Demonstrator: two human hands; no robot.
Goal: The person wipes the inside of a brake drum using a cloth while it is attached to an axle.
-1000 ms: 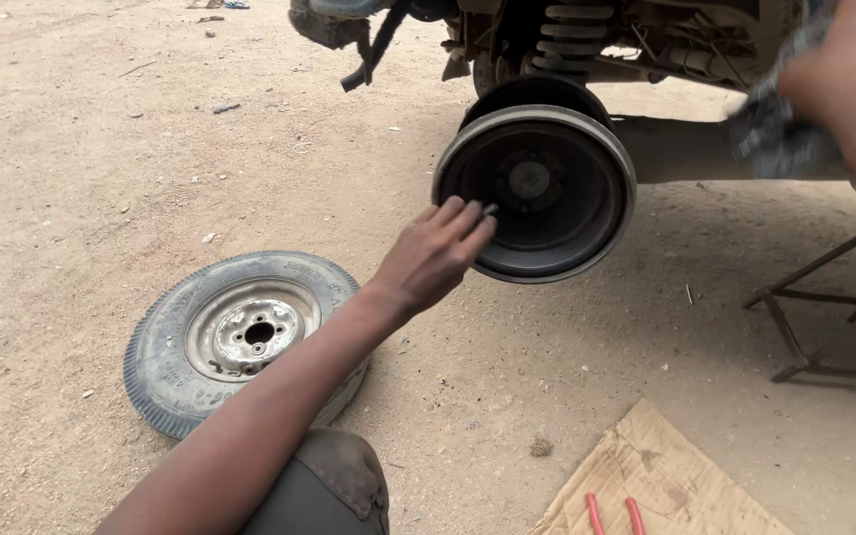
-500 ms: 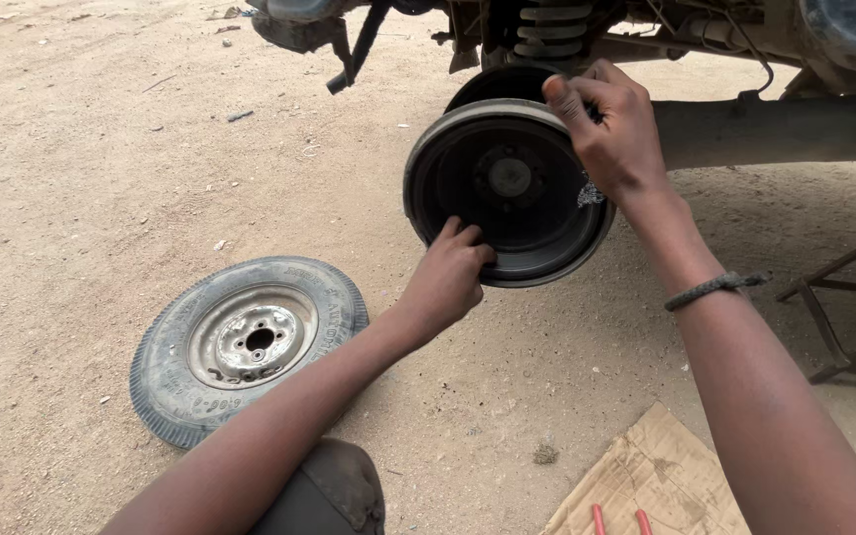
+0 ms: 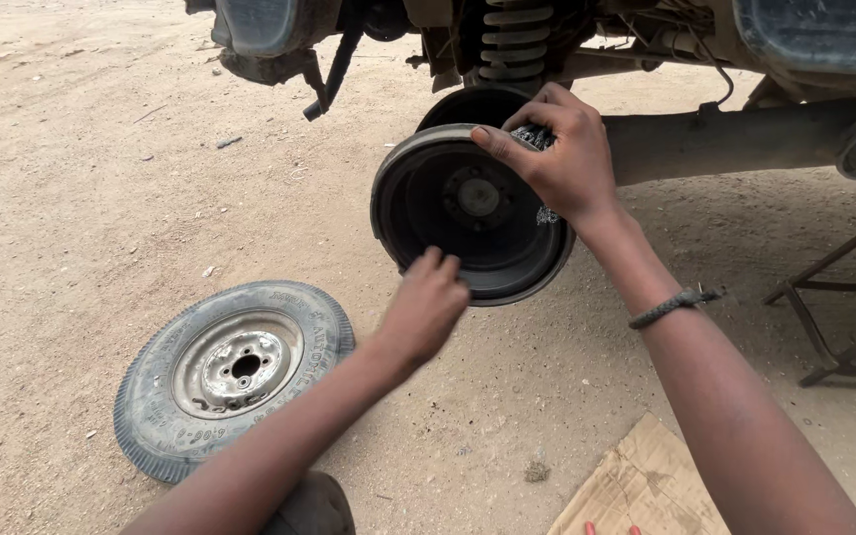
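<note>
The dark brake drum [image 3: 473, 213] sits on the axle under the raised vehicle. The right hand [image 3: 557, 159] grips its upper rim with a rag, steadying it; the left hand [image 3: 426, 307], fingers loosely curled and empty, touches the lower rim. A removed wheel [image 3: 235, 372] lies flat on the dirt nearby.

A flattened tan cardboard sheet [image 3: 646, 485] lies on the dirt, lower right

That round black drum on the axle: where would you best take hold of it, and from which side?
By its outer rim, probably, coming from the open face that points towards the camera. The brake drum is round, with a raised lip all round. The right hand grips the upper rim and the left hand meets the lower edge, on opposite sides.
</note>
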